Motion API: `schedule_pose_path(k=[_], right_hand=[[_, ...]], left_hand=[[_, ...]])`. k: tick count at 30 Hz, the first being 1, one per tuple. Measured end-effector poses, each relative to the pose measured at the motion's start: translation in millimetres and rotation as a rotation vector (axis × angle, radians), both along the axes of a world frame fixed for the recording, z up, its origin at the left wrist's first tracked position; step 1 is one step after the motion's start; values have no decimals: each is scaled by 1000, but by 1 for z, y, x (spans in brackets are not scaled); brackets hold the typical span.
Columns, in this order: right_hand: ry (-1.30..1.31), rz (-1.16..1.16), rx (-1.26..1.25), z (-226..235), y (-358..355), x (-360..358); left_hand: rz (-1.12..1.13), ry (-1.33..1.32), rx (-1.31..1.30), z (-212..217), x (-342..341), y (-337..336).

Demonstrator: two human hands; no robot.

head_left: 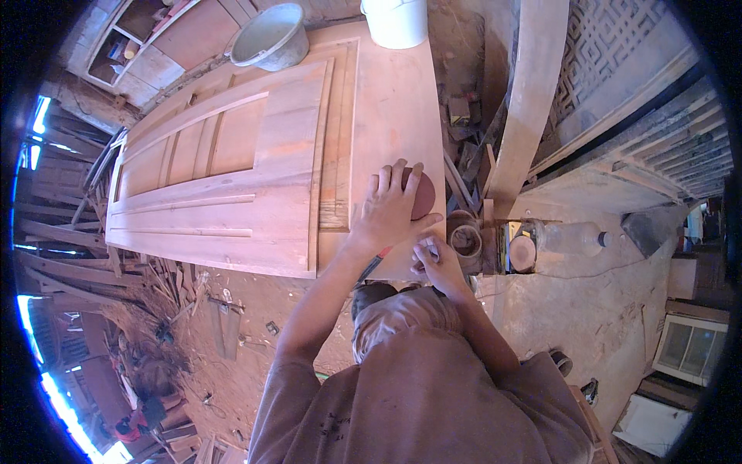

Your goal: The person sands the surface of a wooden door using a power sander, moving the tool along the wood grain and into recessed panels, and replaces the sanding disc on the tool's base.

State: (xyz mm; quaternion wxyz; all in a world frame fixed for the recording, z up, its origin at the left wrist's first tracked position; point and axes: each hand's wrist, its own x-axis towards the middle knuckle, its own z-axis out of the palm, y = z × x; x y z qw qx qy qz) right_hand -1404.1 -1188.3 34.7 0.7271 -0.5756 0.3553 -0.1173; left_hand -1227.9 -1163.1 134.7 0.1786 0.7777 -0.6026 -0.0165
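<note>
My left hand [386,207] lies palm down on a pale wooden panel [390,93], its fingers and thumb around a round reddish-brown sanding disc [423,195]. Part of the disc is hidden beneath the hand. Close to the panel's near right corner is my right hand [440,264], with its fingers curled in; whether they hold anything cannot be made out. Left of the disc, a panelled wooden door [290,147] with raised mouldings rests on the same surface. Under my left wrist shows a thin dark tool with a red part [379,259], its kind unclear.
A grey basin [270,37] and a white bucket [396,22] stand at the far end. Right of the panel are a round dusty container [465,234], an upright plank [533,100] and a clear plastic bottle [572,237]. Scrap timber [66,232] is piled at left.
</note>
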Motion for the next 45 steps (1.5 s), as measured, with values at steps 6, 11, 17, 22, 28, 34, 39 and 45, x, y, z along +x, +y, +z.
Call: schedule_pose_path(k=[6,11,17,22,28,34,39,45], right_hand=[[11,43,-1,-1,-2,-1],[8,24,42,4,2,1],[-340,-27,-13,6,6,20],[-362,253,9,67,18,49],[-334,512,-123,131,24,68],[-192,445,83,162,78,47],[-65,439,-29,176,120,55],[37,366,-9,159,160,40]], left_hand=[[-10,-42,29,0,0,1],[-14,-57,47,-4,2,4],[104,419,-122,29,4,25],[223,1197,-485,96,-1,91],[415,1696,-732,86,9,160],[106,1917,-893,39,0,215],[333,2221,-929,18,8,235],[312,2164,-1068,9,-14,263]])
